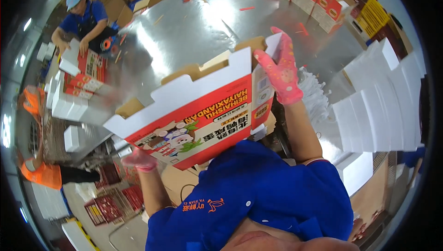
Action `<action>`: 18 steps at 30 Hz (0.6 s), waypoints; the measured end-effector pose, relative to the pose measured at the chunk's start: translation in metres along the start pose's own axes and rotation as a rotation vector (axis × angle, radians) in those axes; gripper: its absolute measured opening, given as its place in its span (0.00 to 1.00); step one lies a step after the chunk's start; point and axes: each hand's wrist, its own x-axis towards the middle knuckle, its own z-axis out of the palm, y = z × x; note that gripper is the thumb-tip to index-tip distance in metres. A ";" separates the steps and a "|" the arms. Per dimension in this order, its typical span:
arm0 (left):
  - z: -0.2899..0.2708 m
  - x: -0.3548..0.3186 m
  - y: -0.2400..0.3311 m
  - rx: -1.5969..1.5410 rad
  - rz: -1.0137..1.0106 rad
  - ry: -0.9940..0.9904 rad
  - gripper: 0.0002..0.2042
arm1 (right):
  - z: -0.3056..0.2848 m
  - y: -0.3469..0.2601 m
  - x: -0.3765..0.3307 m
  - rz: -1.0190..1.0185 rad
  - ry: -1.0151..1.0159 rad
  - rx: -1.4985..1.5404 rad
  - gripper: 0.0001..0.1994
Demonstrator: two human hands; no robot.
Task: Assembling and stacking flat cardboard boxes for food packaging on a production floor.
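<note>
A large red and white printed carton (198, 121) is held up in front of my chest, tilted, its white top flaps raised along the far edge. My right hand (282, 73), in a pink patterned glove, grips the carton's upper right corner, thumb and fingers about a white flap. At the lower left corner is my left hand (140, 159), also in a pink glove. It bears against the carton, which partly hides its fingers. Brown cardboard edges show behind the white flaps.
A shiny metal table (207, 24) spreads beyond the carton. A bundle of white strips (314, 94) lies to the right, near stacked white boards (376, 112). Red and white cartons (314, 1) line the far right. Across the table a co-worker (85, 20) handles boxes; another person in orange (41, 172) is at left.
</note>
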 end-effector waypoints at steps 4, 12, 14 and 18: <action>0.009 0.006 0.045 0.267 -0.149 -0.142 0.46 | 0.010 -0.001 -0.013 -0.045 -0.114 0.073 0.36; 0.042 0.015 0.014 0.693 0.478 0.302 0.61 | 0.003 -0.031 -0.016 0.029 -0.696 0.415 0.47; 0.020 0.019 0.012 0.574 0.458 0.287 0.62 | 0.008 -0.038 -0.011 0.025 -0.620 0.309 0.46; 0.020 0.013 0.016 0.433 0.425 0.165 0.63 | -0.007 -0.021 0.001 -0.377 0.039 -0.052 0.34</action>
